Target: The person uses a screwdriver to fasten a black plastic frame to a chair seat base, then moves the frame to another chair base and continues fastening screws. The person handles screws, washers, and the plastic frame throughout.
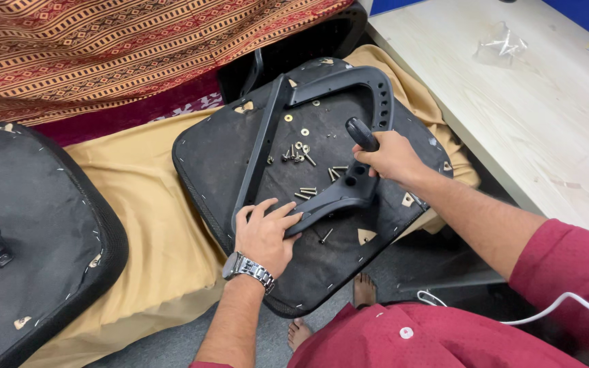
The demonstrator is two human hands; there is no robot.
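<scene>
At far left, a second black seat base [28,245] is lying underside up on a tan cloth [151,225]. At centre, an upturned seat cushion [219,146] is carrying a black armrest frame [267,129] and loose screws and washers [301,153]. The left hand [264,235], wearing a metal wristwatch [247,268], is pressing flat with fingers spread on the frame's lower bar. The right hand [393,158] is gripping a black-handled screwdriver [361,133] closed-fisted, upright over the frame. At right, the pale counter [512,116] is bearing a crumpled clear plastic bag [502,42]; its contents cannot be made out.
</scene>
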